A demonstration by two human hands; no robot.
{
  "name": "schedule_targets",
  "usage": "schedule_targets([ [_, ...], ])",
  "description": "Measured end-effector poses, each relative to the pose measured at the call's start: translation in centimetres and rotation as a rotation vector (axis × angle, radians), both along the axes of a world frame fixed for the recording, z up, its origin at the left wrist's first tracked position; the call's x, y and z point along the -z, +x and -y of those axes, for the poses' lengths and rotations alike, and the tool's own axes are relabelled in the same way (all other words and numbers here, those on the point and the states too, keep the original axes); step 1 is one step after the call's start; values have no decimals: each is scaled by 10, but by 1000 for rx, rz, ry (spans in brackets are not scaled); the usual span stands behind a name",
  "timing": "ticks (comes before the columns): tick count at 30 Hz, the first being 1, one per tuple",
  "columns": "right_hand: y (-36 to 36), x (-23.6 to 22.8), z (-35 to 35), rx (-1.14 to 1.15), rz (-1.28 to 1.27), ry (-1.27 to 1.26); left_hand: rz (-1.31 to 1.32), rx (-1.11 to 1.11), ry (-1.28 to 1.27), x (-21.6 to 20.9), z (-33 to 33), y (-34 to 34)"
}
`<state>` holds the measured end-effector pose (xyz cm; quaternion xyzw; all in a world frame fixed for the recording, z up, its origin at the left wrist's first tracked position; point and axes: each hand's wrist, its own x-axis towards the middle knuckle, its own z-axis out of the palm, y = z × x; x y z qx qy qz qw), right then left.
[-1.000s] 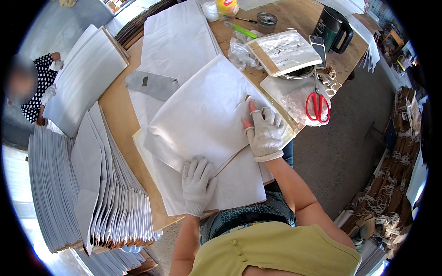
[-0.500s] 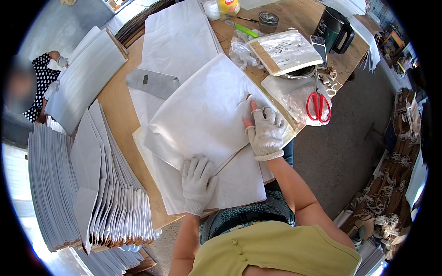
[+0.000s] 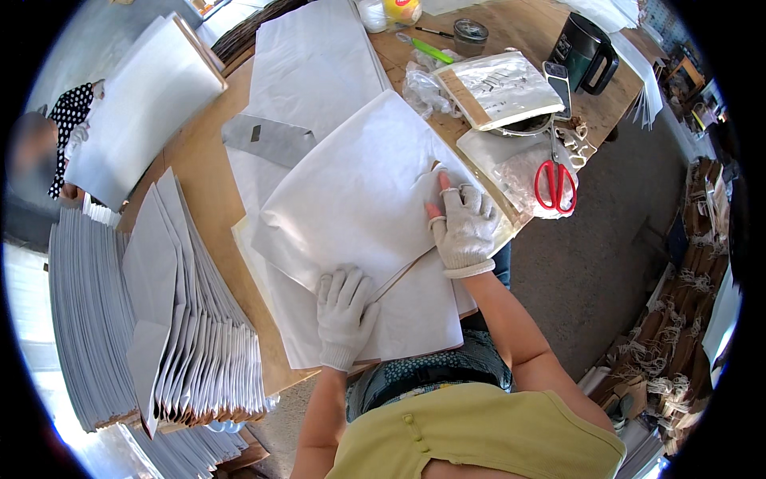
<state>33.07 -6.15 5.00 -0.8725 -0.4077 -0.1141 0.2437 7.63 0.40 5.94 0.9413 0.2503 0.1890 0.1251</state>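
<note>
Centrally placed, white sheet [image 3: 351,188]: lies in the middle of the frame, tilted, its top corner pointing to the upper centre, directly ahead of both hands and touched by each.
Long axis: seems to run from lower left to upper right, though the lens bends the edges, so this is a judgement.
Left hand [image 3: 345,314]: gloved, palm down at the lower centre, fingers extended and close together, thumb apart; fingertips rest at the sheet's lower margin, with no grip to be seen.
Right hand [image 3: 465,227]: gloved but for bare tips on thumb and forefinger, which are parted in a loose V at the sheet's right margin; the other fingers are slightly bent. Whether any paper is pinched, I cannot tell.
Nearer hand: neither, since both are in contact; the right is closer to the top corner, the left to the bottom one.
Brown line [image 3: 405,273]: slants along the sheet's lower-right side, between the two hands.
Paper beneath [image 3: 415,323]: pale layers spread toward the bottom of the frame, partly under the left hand.
Gray flap [image 3: 275,144]: upper left of the sheet, well apart from both hands.
Red-handled scissors [image 3: 550,191]: right of centre, beyond the right hand, held by neither.
</note>
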Motion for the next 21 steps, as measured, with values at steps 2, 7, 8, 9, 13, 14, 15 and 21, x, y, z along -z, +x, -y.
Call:
schedule_targets([
  [2, 1, 3, 0, 0, 6, 12, -1, -1, -2, 1, 0, 0],
  [7, 0, 2, 1, -4, -10, 10, 0, -5, -5, 3, 1, -1],
  [8, 0, 0, 1, -5, -13, 9, -4, -4, -8, 2, 1, -1],
  [9, -1, -1, 2, -7, -17, 7, -7, -3, -11, 0, 1, -1],
  [13, 0, -4, 7, 10, 21, 91, -9, 7, -7, -1, 1, -1],
  [14, 4, 1, 10, 10, 35, 142, 2, -11, -22, -1, 1, -2],
  [15, 8, 2, 14, 13, 49, 190, 13, -27, -39, -1, 2, -3],
  [21, 25, -4, 32, 78, -69, 308, 187, -373, -72, -5, 18, -13],
])
